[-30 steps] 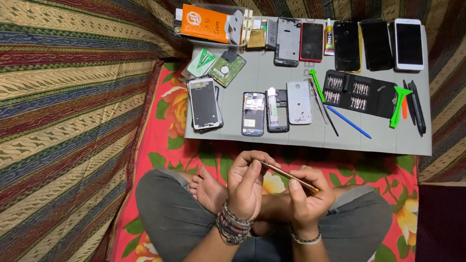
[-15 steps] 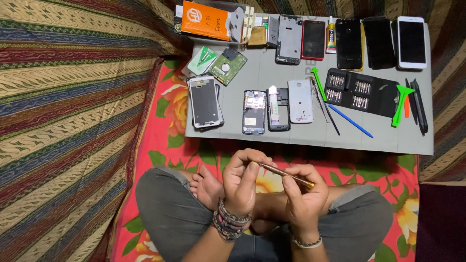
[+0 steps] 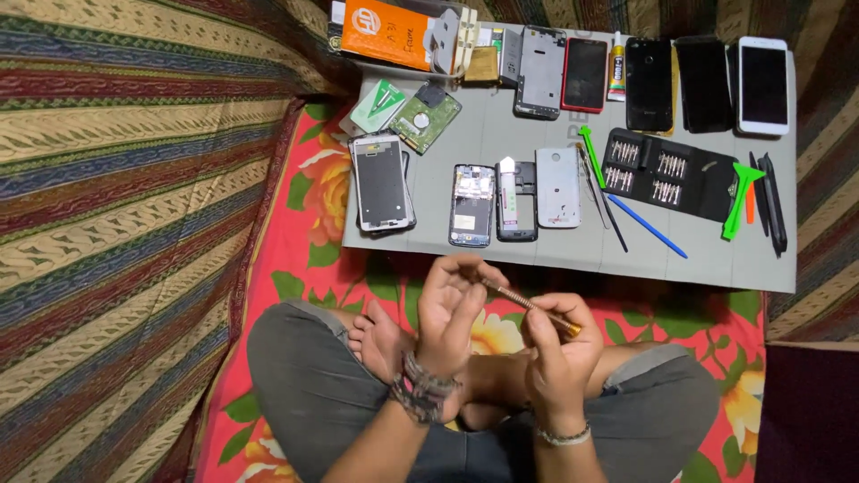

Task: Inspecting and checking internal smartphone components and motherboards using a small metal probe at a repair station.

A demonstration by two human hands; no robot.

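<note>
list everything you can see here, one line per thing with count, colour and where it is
grey mat: one, grey, on the floral sheet ahead of the knees
opened phones: about four, dark and silver, mat's front row
intact phones: about four, red, black, white, mat's back row
orange box: one, back left corner
bit case: one, black, right of centre
green pry tool: one, right edge
blue stick: one, below the bit case
striped cloth: one, many colours, left
screwdriver: one, brass-coloured, held between both hands
left hand: grips the tip end
right hand: grips the handle end
</note>
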